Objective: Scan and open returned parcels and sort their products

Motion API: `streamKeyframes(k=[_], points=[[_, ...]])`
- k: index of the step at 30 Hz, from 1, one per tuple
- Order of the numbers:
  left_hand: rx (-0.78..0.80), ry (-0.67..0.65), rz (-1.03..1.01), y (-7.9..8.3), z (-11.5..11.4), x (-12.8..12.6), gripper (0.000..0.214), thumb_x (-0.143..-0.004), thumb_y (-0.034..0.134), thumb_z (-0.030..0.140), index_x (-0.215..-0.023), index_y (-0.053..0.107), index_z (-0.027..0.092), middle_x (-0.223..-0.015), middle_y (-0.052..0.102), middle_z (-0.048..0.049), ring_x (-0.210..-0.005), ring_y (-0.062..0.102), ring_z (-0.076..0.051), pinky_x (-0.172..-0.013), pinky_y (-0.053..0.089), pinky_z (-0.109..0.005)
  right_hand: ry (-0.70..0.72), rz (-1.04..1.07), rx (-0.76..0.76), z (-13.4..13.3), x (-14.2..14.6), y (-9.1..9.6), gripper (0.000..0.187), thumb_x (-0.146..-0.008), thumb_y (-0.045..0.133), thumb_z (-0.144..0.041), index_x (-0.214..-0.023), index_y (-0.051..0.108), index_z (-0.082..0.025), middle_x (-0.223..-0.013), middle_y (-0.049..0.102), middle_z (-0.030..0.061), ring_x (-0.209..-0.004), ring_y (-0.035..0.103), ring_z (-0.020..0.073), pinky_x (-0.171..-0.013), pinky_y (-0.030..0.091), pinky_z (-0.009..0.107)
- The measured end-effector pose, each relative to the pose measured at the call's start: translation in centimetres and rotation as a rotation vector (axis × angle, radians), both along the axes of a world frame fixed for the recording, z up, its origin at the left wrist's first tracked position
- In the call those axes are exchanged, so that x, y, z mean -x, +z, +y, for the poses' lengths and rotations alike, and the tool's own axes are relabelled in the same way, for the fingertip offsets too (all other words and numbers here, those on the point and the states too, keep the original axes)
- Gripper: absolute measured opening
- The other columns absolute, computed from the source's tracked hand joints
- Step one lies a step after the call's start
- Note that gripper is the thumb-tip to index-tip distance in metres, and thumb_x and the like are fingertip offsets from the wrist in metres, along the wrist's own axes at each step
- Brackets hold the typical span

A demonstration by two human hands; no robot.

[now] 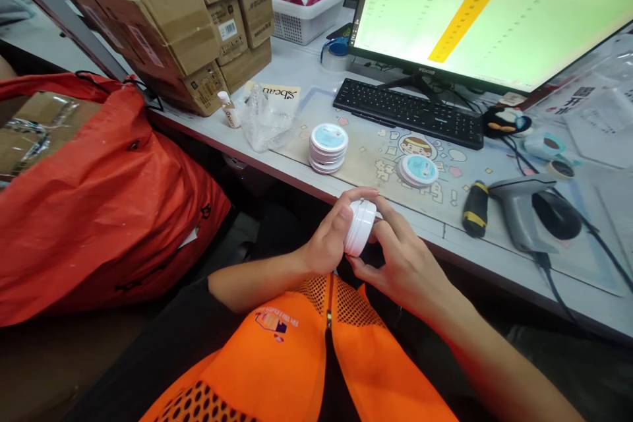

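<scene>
Between my two hands, in front of the desk edge, is a round white jar (361, 227) tilted on its side. My left hand (329, 237) grips it from the left, thumb pressed along its face. On the other side, my right hand (395, 247) has its fingers curled round the jar's rim and underside. Beyond them on the desk mat stands a stack of round white jars (328, 147) with pale blue labels. Farther right lies another round jar or short stack (418, 171) with the same kind of label.
A keyboard (408, 112) lies below the monitor (484, 6). At right are a black and yellow handled tool (475, 209) and a grey barcode scanner (524, 211). Cardboard boxes (173, 26), crumpled clear plastic (264, 119) and a small bottle (229, 110) stand left, above a red bag (123, 211).
</scene>
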State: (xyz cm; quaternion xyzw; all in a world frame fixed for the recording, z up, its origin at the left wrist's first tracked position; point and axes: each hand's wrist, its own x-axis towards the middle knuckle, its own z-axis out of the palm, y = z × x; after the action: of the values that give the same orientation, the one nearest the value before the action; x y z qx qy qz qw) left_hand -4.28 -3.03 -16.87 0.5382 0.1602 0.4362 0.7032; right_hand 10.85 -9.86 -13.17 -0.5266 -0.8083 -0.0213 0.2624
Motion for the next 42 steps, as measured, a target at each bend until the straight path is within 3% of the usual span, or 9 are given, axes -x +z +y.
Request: streamKeyframes(k=[5, 7, 12, 18, 27, 33, 37, 39, 42], points=[[-0.252, 0.145, 0.016, 0.1, 0.0, 0.1, 0.067, -0.105, 0.036, 0.069, -0.147, 0.054, 0.019, -0.156, 0.051, -0.0135, -0.145, 0.047, -0.034, -0.126, 0.033, -0.047, 0.034, -0.117, -0.075, 0.4, 0.1, 0.0, 0.02, -0.095, 0.063, -0.026, -0.107, 0.049, -0.019, -0.144, 0.055, 0.0326, -0.125, 0.064, 0.0424, -0.082, 0.064, 0.05], [-0.19, 0.119, 0.061, 0.3, 0.1, 0.1, 0.066, -0.105, 0.037, 0.068, -0.146, 0.054, 0.02, -0.151, 0.056, -0.0132, -0.138, 0.053, -0.033, -0.121, 0.039, -0.047, 0.036, -0.16, -0.091, 0.5, 0.1, 0.0, 0.02, -0.097, 0.062, -0.029, -0.106, 0.048, -0.018, -0.14, 0.057, 0.0336, -0.121, 0.066, 0.0423, -0.079, 0.064, 0.049], [0.134, 0.021, 0.159, 1.1, 0.5, -0.4, 0.063, -0.106, 0.031, 0.069, -0.131, 0.062, 0.02, -0.118, 0.07, -0.0095, -0.104, 0.066, -0.027, -0.095, 0.053, -0.041, -0.018, -0.225, -0.066, 0.5, 0.2, 0.3, 0.027, -0.092, 0.067, -0.034, -0.105, 0.049, -0.019, -0.136, 0.06, 0.0305, -0.111, 0.069, 0.0418, -0.076, 0.063, 0.049], [0.048, 0.069, 0.152, 1.4, 0.3, -0.6, 0.053, -0.107, 0.039, 0.063, -0.128, 0.063, 0.021, -0.111, 0.07, -0.0065, -0.092, 0.064, -0.022, -0.087, 0.052, -0.035, -0.039, -0.299, -0.104, 0.2, 0.6, 1.5, 0.022, -0.09, 0.062, -0.027, -0.105, 0.049, -0.018, -0.125, 0.065, 0.0312, -0.11, 0.068, 0.0428, -0.078, 0.062, 0.051], [0.104, 0.023, 0.006, 2.4, 0.8, -0.7, 0.052, -0.108, 0.037, 0.059, -0.13, 0.063, 0.02, -0.12, 0.069, -0.0082, -0.1, 0.065, -0.023, -0.092, 0.053, -0.035, -0.042, -0.209, -0.165, 0.1, 0.0, 2.2, 0.019, -0.089, 0.065, -0.023, -0.101, 0.05, -0.021, -0.142, 0.057, 0.0293, -0.12, 0.066, 0.0418, -0.082, 0.062, 0.049], [0.008, 0.029, 0.114, 2.5, 0.1, -0.7, 0.058, -0.105, 0.04, 0.065, -0.138, 0.061, 0.021, -0.123, 0.069, -0.0094, -0.105, 0.066, -0.027, -0.096, 0.054, -0.039, -0.04, -0.271, -0.181, 0.2, 0.3, 2.3, 0.014, -0.091, 0.063, -0.022, -0.098, 0.052, -0.019, -0.133, 0.06, 0.0318, -0.114, 0.066, 0.0422, -0.077, 0.061, 0.048], [-0.074, 0.07, 0.066, 2.3, -0.2, -0.7, 0.06, -0.106, 0.042, 0.063, -0.147, 0.056, 0.022, -0.143, 0.061, -0.0121, -0.127, 0.059, -0.035, -0.11, 0.049, -0.046, 0.047, -0.252, -0.177, 0.6, 0.0, 2.4, 0.01, -0.095, 0.062, -0.022, -0.098, 0.053, -0.018, -0.125, 0.063, 0.0294, -0.116, 0.065, 0.0402, -0.084, 0.06, 0.05], [-0.219, 0.097, 0.039, 1.8, 0.0, -0.7, 0.058, -0.108, 0.038, 0.058, -0.151, 0.053, 0.023, -0.153, 0.054, -0.0123, -0.142, 0.049, -0.036, -0.121, 0.04, -0.05, 0.086, -0.18, -0.139, 0.8, -0.5, 2.2, 0.014, -0.097, 0.063, -0.028, -0.097, 0.052, -0.02, -0.126, 0.063, 0.0266, -0.118, 0.064, 0.0392, -0.084, 0.06, 0.049], [-0.589, 0.189, -0.024, 0.8, 1.0, -0.7, 0.056, -0.108, 0.038, 0.054, -0.152, 0.05, 0.022, -0.16, 0.045, -0.0141, -0.15, 0.041, -0.035, -0.126, 0.033, -0.056, 0.155, 0.028, -0.031, 1.1, -1.4, 1.7, 0.021, -0.099, 0.065, -0.038, -0.1, 0.05, -0.022, -0.111, 0.066, 0.0164, -0.106, 0.067, 0.0316, -0.078, 0.06, 0.043]])
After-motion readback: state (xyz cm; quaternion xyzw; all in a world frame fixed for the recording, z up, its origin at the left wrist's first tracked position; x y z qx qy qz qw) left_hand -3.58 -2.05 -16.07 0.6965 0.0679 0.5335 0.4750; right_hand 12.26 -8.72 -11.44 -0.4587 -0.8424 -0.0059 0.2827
